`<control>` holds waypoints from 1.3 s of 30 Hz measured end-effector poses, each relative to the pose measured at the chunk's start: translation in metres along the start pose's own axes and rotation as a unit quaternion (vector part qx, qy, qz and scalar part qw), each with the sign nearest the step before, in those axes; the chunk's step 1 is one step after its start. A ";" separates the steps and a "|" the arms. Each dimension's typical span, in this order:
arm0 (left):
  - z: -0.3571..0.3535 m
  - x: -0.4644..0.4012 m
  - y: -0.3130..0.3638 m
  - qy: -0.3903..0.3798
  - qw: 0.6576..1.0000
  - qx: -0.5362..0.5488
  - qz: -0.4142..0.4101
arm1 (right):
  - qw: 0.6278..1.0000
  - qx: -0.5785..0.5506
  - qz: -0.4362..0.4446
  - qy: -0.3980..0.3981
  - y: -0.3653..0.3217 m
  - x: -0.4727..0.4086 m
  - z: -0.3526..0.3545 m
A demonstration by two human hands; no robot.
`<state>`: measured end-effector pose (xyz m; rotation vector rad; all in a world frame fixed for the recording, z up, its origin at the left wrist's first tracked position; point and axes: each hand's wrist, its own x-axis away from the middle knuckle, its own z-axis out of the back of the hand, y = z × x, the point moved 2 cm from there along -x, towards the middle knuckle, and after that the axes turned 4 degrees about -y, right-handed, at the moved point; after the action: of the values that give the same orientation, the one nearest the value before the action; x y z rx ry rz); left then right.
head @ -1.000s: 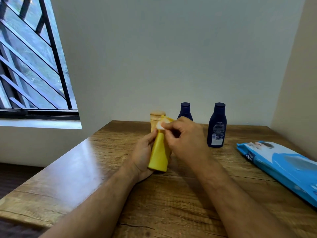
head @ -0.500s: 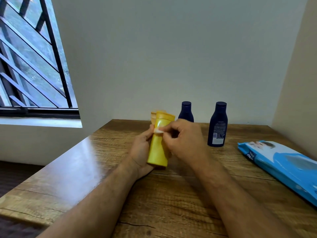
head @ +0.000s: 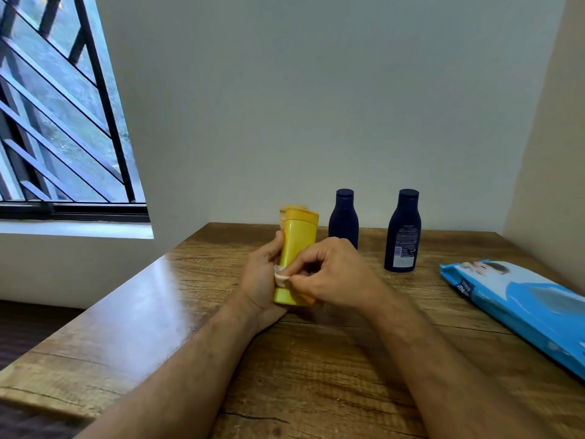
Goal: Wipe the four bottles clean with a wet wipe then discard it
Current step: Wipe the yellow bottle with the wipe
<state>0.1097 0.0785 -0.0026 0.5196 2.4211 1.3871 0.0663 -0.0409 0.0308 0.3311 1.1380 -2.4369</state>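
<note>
Hands meet mid-table over the yellow bottle (head: 297,248). Left hand (head: 261,280) wraps the bottle from its left side, fingers curled round the body, holding it near upright just above the wooden table (head: 316,359). Right hand (head: 332,274) pinches a small white wet wipe (head: 281,278) between thumb and fingertips, pressed against the bottle's lower left edge. Behind the yellow bottle, a second pale-capped bottle (head: 296,208) shows only its top. Two dark blue bottles stand upright toward the back wall: one (head: 343,217) just behind the right hand, the other (head: 402,231) farther right, well apart from it. Blue wipes pack (head: 522,305) lies flat at the right side, running off the right edge of view. Bare wood lies left of the hands out to the table's left edge, and in front of them between the forearms. Barred window (head: 63,122) upper left.
</note>
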 end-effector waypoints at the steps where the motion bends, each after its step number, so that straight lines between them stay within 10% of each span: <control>1: 0.000 0.000 0.000 -0.004 1.000 -0.005 -0.005 | 0.999 0.000 0.003 0.040 0.001 -0.001 0.000; 7: -0.002 -0.002 -0.003 0.006 0.999 -0.040 -0.022 | 0.961 0.041 0.013 0.272 0.009 -0.004 0.017; 16: 0.011 -0.005 0.006 0.100 0.994 0.007 -0.046 | 0.998 0.040 -0.020 -0.049 0.006 -0.003 -0.001; 25: -0.003 0.001 0.000 0.024 0.999 -0.013 -0.017 | 0.969 -0.002 -0.014 0.247 0.013 -0.005 0.019; 33: 0.010 -0.006 0.007 0.111 0.993 0.000 -0.046 | 0.995 -0.071 -0.054 -0.042 0.006 0.000 0.006; 39: 0.005 -0.005 0.000 0.066 0.996 -0.053 -0.034 | 0.988 -0.061 -0.051 0.132 0.010 -0.003 0.013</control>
<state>0.1163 0.0806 -0.0046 0.3279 2.4246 1.5551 0.0733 -0.0556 0.0336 0.5853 1.4422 -2.4481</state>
